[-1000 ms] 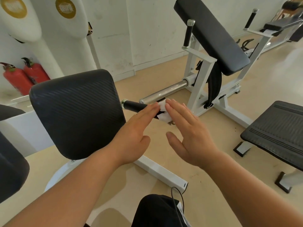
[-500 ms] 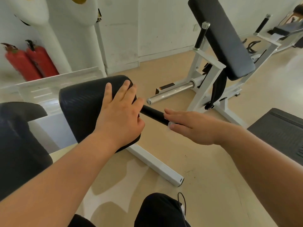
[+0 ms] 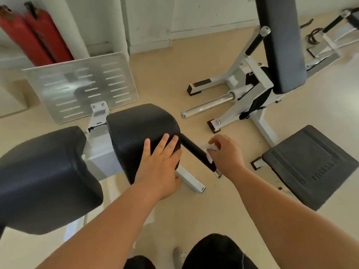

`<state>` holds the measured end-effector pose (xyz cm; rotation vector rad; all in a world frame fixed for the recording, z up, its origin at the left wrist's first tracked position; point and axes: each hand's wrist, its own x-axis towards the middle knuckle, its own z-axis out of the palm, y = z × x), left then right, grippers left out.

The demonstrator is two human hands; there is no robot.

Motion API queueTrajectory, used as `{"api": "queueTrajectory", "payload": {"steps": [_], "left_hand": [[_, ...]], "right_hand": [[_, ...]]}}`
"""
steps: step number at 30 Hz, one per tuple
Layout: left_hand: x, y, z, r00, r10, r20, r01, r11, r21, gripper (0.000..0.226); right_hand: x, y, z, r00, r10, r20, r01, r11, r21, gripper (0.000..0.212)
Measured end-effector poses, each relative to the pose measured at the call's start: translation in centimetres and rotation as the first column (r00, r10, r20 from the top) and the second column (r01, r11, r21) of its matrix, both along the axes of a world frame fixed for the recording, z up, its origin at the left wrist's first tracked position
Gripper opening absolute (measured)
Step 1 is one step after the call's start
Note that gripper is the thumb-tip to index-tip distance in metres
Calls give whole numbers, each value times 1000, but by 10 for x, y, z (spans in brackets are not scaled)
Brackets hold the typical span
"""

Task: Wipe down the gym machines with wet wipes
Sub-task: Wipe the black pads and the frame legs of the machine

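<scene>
The right hand [image 3: 227, 154] pinches a white wet wipe [image 3: 210, 150] against the black handle grip [image 3: 196, 152] jutting from the machine's black back pad [image 3: 136, 131]. The left hand [image 3: 159, 164] rests flat on that pad, fingers straight. A red fire extinguisher [image 3: 44, 35] stands by the wall.

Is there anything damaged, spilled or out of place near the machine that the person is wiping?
Nothing stands out. The left hand rests flat on the pad, the right hand holds the wipe against the handle, and no spill or damage shows on the floor.
</scene>
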<state>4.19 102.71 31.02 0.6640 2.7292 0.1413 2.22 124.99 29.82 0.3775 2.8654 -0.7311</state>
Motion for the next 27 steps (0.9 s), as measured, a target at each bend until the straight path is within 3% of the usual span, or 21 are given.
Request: {"api": "queueTrajectory", "payload": {"steps": [5,8,10,11,12,14,16,18,21,23,24,27], "left_hand": [[11,17,24,977,165,137,-193,955,226,62],[8,46,16,938,221,267,-285,931,230,59],[1,71,2,851,311,423,-423,883,202,59],[-3,83,-6,758,389,524,-553,809,198,57],[-8,96,-13,618,468,632,-712,675,195,52],[-20,120,-22,268,571,776,-959,232,161,33],[-30,142,-29,-34,600,799,-983,-164,82,15],[-35,160,-34,-222,602,767,-907,-417,64,12],[-35,184,-43,-388,648,656,-849,-527,18,16],[-34,195,-49,-506,580,638,-763,-646,-19,25],[-34,198,-54,-550,556,623,-728,-685,-30,27],[-33,197,-62,-625,523,580,-663,-748,-41,28]], "right_hand": [[-9,14,18,985,107,135,-103,994,-41,4],[-38,30,12,967,197,162,-183,979,-95,9],[-67,41,-1,964,206,166,-177,969,-172,11],[-81,45,-10,958,231,173,-193,958,-213,11],[-93,48,-19,943,275,185,-228,943,-241,12],[-114,48,-35,900,393,187,-328,895,-301,20],[-129,43,-40,866,466,182,-374,845,-383,28],[-141,36,-41,833,535,142,-435,792,-427,30],[-154,20,-44,802,597,-19,-547,721,-426,28],[-152,14,-56,724,679,-122,-664,637,-391,27],[-149,15,-65,638,759,-127,-741,561,-368,28],[-135,40,-92,243,966,-86,-926,205,-318,38]]}}
